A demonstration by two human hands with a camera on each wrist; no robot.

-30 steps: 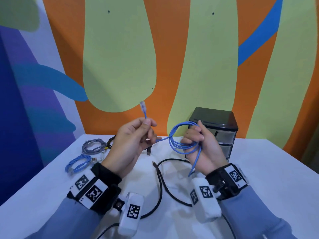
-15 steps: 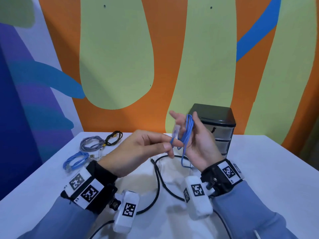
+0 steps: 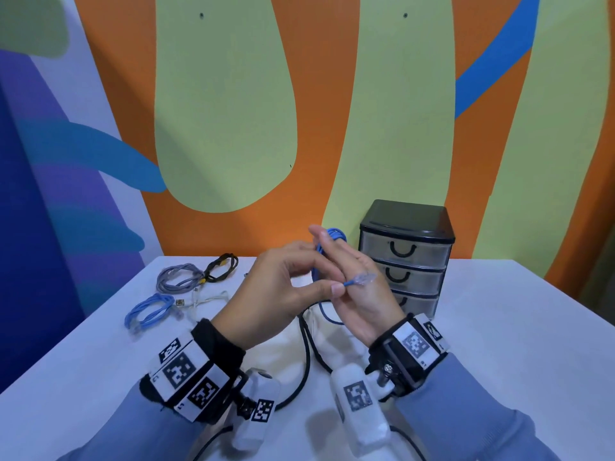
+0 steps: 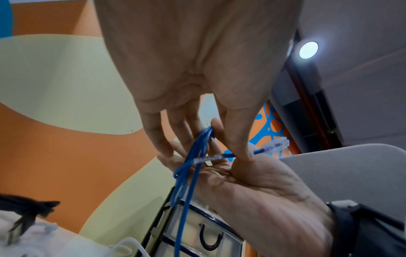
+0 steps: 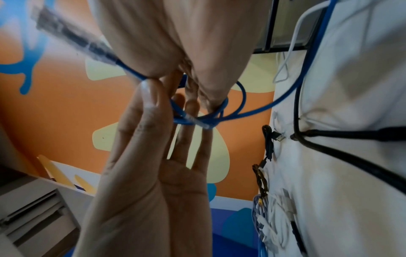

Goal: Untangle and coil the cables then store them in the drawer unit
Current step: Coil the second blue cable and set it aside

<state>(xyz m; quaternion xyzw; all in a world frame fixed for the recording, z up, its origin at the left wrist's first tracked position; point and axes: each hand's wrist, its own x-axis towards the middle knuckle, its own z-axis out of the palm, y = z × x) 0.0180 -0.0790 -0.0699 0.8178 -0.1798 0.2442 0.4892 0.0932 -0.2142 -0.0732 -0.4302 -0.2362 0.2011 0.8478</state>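
A blue network cable is looped in a small coil over the upright fingers of my right hand, above the table. Some of it hangs down toward the table. My left hand pinches its free end between thumb and forefinger, just behind the clear plug, which points right across my right palm. In the left wrist view the plug sticks out past my thumb and the coil hangs below. The black-topped drawer unit, with all three drawers closed, stands right behind my hands.
Coiled on the table's left are a grey cable, a black-and-yellow one and a light blue one, with a loose white cable beside them. A thick black cable lies over a white cloth under my wrists.
My left hand brought the plug end down from the upper left and across to my right hand. The right hand turned the coil edge-on and straightened its fingers.
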